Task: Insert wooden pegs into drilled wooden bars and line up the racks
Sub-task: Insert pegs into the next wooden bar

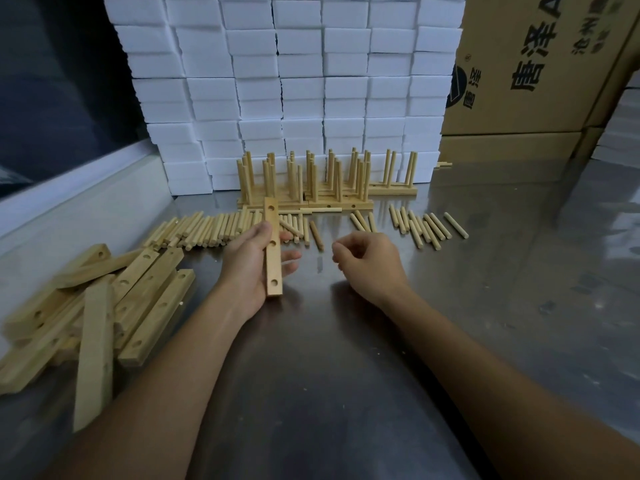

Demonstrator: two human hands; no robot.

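Between your two hands, just above the near middle of the table, your left hand (pixel 258 263) grips a drilled wooden bar (pixel 273 247) along its edge, three empty holes facing up and its far end pointing at the racks. It looks light, stiff and smooth, so a hold at mid-length should steady it while a peg goes in. Your right hand (pixel 367 261) hovers just to its right, fingers loosely curled and holding nothing. Loose pegs (pixel 214 228) lie in a row just beyond, with more (pixel 420 225) to the right; finished racks (pixel 308 181) stand behind them. To the near left sits a heap of undrilled-side-up bars (pixel 104 306). Everything rests on a shiny metal table (pixel 485 306), backed by stacked white foam blocks (pixel 294 81) and cardboard boxes (pixel 540 64).
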